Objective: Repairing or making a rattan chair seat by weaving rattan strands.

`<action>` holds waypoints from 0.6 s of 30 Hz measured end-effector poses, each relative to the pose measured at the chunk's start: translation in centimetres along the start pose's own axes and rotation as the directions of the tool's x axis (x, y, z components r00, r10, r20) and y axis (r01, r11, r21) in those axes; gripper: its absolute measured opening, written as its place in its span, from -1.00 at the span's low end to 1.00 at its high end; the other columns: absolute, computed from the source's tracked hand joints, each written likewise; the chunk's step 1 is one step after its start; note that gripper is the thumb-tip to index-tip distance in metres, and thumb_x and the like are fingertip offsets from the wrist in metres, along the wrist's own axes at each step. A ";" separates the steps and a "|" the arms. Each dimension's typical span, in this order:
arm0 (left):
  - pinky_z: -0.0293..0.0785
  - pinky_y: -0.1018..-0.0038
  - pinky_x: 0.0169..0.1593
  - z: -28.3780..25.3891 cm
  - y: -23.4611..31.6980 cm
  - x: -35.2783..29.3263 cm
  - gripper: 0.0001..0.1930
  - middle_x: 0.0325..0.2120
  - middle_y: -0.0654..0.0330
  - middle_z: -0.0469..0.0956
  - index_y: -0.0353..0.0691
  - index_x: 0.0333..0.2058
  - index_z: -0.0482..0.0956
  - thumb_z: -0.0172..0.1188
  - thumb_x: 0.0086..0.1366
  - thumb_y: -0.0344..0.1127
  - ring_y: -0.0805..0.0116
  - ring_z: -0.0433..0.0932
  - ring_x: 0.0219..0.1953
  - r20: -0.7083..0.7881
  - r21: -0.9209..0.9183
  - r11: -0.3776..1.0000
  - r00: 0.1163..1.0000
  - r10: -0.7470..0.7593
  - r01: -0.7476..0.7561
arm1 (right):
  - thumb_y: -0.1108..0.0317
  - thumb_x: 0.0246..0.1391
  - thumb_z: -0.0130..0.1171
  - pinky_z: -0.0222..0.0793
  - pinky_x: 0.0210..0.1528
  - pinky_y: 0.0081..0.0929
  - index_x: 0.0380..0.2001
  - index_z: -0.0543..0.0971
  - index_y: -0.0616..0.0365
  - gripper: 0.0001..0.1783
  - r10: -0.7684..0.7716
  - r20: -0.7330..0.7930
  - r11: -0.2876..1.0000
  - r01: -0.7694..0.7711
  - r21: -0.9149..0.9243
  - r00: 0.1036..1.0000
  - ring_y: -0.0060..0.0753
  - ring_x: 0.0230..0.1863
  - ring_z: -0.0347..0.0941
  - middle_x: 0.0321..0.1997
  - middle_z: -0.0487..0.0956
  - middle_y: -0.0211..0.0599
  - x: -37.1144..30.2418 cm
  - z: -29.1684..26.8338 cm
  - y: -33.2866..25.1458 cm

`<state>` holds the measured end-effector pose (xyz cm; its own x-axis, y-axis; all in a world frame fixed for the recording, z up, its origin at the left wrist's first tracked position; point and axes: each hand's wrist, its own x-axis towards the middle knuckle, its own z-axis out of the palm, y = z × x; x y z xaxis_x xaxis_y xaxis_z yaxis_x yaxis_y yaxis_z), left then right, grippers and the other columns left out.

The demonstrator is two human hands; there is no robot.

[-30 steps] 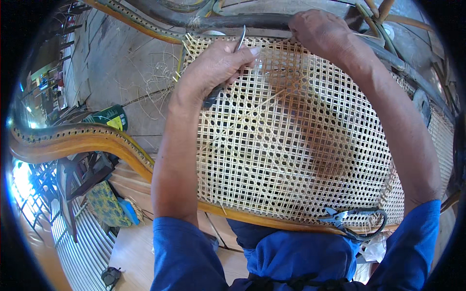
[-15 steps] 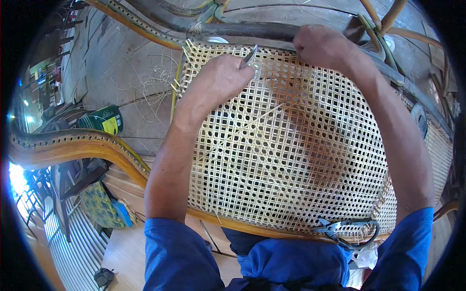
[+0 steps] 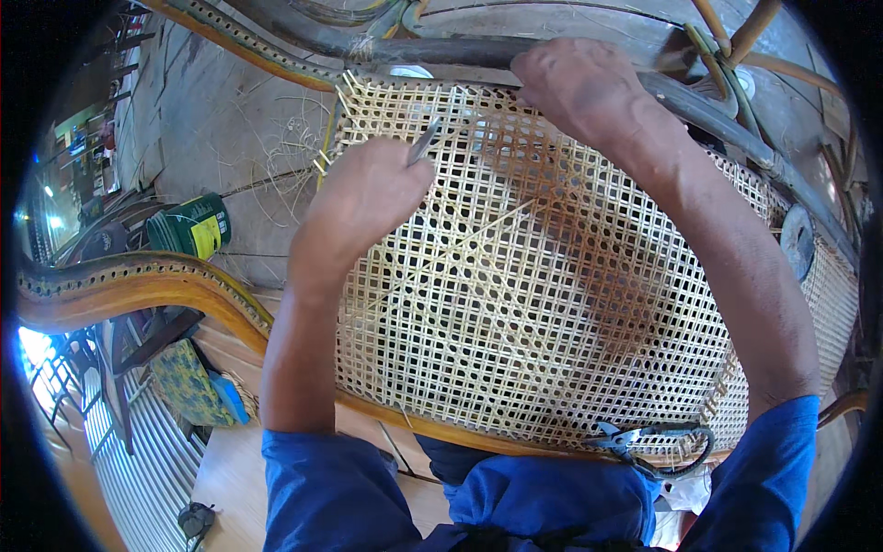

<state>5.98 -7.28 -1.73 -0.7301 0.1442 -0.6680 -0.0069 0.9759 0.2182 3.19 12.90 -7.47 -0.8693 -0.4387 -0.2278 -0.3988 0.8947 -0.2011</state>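
A woven cane panel (image 3: 478,304) with open holes stretches across a wooden frame in front of me. Over its far left part, my left hand (image 3: 368,189) is closed around a slim metal tool (image 3: 424,141). The tool's short tip points up past my thumb; the rest is hidden in the fist. My right hand (image 3: 579,87) is closed at the panel's far edge, beside the dark frame rail (image 3: 460,52). Its fingertips are turned away, hiding whatever they pinch. A loose cane strand (image 3: 487,224) lies diagonally across the weave.
Grey-handled pruning shears (image 3: 614,440) lie on the panel's near right edge. A curved wooden rail with drilled holes (image 3: 138,285) runs off to the left. Past it a green bucket (image 3: 191,226) lies tipped, near cane scraps (image 3: 294,152) on the floor. A round grey disc (image 3: 796,241) rests at the right.
My left hand with the metal tool has moved left and slightly nearer to me. My right hand has shifted a little left along the far edge, still closed.
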 end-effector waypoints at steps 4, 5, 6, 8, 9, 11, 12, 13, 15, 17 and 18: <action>0.34 0.03 -0.24 0.0 -0.9 -3.5 -0.65 -0.51 -0.25 0.46 -0.39 -0.55 0.47 -0.12 0.15 -0.19 -0.21 0.46 -0.37 -0.066 0.109 0.988 0.993 -0.101 0.108 | 0.36 0.03 -0.01 0.43 -0.19 -0.38 -0.32 0.52 0.09 -0.84 -0.080 -0.145 0.992 0.064 -0.111 0.986 -0.22 -0.25 0.54 -0.30 0.58 -0.21 -0.3 -0.4 0.4; 0.34 0.02 -0.23 -0.1 -1.2 -4.4 -0.65 -0.52 -0.25 0.45 -0.39 -0.56 0.47 -0.12 0.16 -0.19 -0.22 0.45 -0.35 -0.080 0.123 0.984 0.990 -0.117 0.126 | 0.33 -0.02 0.05 0.42 -0.25 -0.40 -0.40 0.50 0.14 -0.86 -0.082 -0.211 0.988 0.052 -0.145 0.974 -0.23 -0.34 0.54 -0.38 0.57 -0.22 -0.2 -0.4 0.7; 0.34 0.02 -0.23 -0.3 -1.2 -5.3 -0.65 -0.52 -0.25 0.45 -0.39 -0.56 0.47 -0.12 0.16 -0.19 -0.22 0.45 -0.35 -0.087 0.125 0.984 0.989 -0.117 0.128 | 0.33 -0.02 0.05 0.42 -0.25 -0.40 -0.40 0.50 0.14 -0.86 -0.084 -0.219 0.988 0.052 -0.146 0.972 -0.23 -0.34 0.54 -0.38 0.57 -0.22 0.1 -0.1 0.7; 0.37 0.06 -0.26 0.4 -1.7 -5.6 -0.59 -0.44 -0.19 0.51 -0.37 -0.54 0.48 -0.12 0.22 -0.11 -0.12 0.52 -0.42 -0.007 0.181 0.964 0.980 -0.198 0.196 | 0.31 -0.03 0.09 0.43 -0.25 -0.41 -0.32 0.49 0.18 -0.79 -0.071 -0.093 0.986 0.055 -0.160 0.993 -0.22 -0.33 0.53 -0.34 0.55 -0.23 0.9 1.9 0.9; 0.37 0.06 -0.26 0.2 -1.9 -6.9 -0.59 -0.44 -0.19 0.51 -0.37 -0.54 0.48 -0.12 0.22 -0.11 -0.12 0.52 -0.42 -0.014 0.184 0.963 0.980 -0.200 0.199 | 0.31 -0.03 0.09 0.43 -0.25 -0.41 -0.32 0.49 0.18 -0.79 -0.072 -0.102 0.986 0.056 -0.159 0.992 -0.22 -0.33 0.53 -0.34 0.55 -0.23 0.5 1.3 0.9; 0.43 0.19 -0.34 -0.5 -2.3 -9.4 -0.49 -0.27 -0.13 0.53 -0.39 -0.50 0.51 -0.14 0.27 0.01 0.06 0.56 -0.40 -0.331 -0.166 0.972 0.938 0.104 -0.166 | 0.24 0.03 0.11 0.42 -0.22 -0.39 -0.29 0.52 0.21 -0.74 -0.180 -0.617 0.983 0.117 -0.142 0.766 -0.32 -0.26 0.53 -0.30 0.56 -0.17 -1.2 -1.0 1.5; 0.45 0.31 -0.33 -1.7 -2.6 -10.4 -0.49 -0.19 -0.11 0.50 -0.42 -0.44 0.52 -0.13 0.28 0.01 0.13 0.56 -0.34 -0.483 -0.344 0.863 0.858 0.175 -0.369 | 0.24 0.03 0.11 0.42 -0.22 -0.39 -0.29 0.52 0.21 -0.74 -0.183 -0.620 0.982 0.115 -0.148 0.763 -0.32 -0.26 0.53 -0.30 0.56 -0.17 -2.4 -2.3 1.3; 0.47 0.42 -0.32 -3.6 -2.4 -11.8 -0.48 -0.12 -0.09 0.46 -0.44 -0.38 0.53 -0.11 0.29 0.01 0.20 0.55 -0.29 -0.636 -0.454 0.690 0.747 0.192 -0.564 | 0.20 0.08 0.09 0.40 -0.18 -0.38 -0.23 0.52 0.21 -0.70 0.012 -0.534 0.937 0.177 0.302 0.845 -0.37 -0.21 0.51 -0.25 0.56 -0.18 -4.1 -4.6 0.4; 0.47 0.44 -0.11 -4.5 1.9 -13.4 -0.47 -0.12 -0.15 0.45 -0.47 -0.10 0.42 -0.22 0.35 -0.03 0.22 0.51 -0.21 -0.702 -0.677 0.219 0.706 0.095 -0.703 | 0.09 0.15 0.04 0.37 -0.12 -0.41 -0.14 0.52 0.20 -0.60 0.145 -0.339 0.532 0.216 0.819 0.929 -0.45 -0.14 0.46 -0.18 0.55 -0.21 -7.2 -6.8 -2.3; 0.46 0.40 -0.07 -2.5 6.9 -9.7 -0.48 -0.11 -0.10 0.46 -0.45 -0.10 0.43 -0.25 0.37 -0.03 0.22 0.50 -0.13 -0.719 -0.592 0.371 0.677 0.159 -0.716 | -0.11 0.15 -0.06 0.32 -0.09 -0.55 -0.02 0.47 0.19 -0.41 0.109 -0.232 0.262 0.197 0.945 0.967 -0.44 -0.13 0.42 -0.16 0.54 -0.27 -9.8 -6.1 -4.6; 0.44 0.40 -0.06 -1.7 8.7 -8.2 -0.48 -0.13 -0.03 0.49 -0.43 -0.11 0.45 -0.23 0.38 -0.01 0.24 0.50 -0.13 -0.680 -0.539 0.468 0.690 0.248 -0.700 | -0.19 0.14 -0.13 0.34 -0.25 -0.60 -0.12 0.50 0.23 -0.36 0.242 -0.287 0.120 0.265 0.957 0.927 -0.49 -0.27 0.42 -0.33 0.53 -0.31 -10.6 -5.7 -6.2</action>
<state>10.74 -0.19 6.81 -0.9702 0.2298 0.0773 0.1394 0.2676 0.9534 13.19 12.51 1.66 -0.9860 -0.1659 0.0138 0.0012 -0.0897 -0.9960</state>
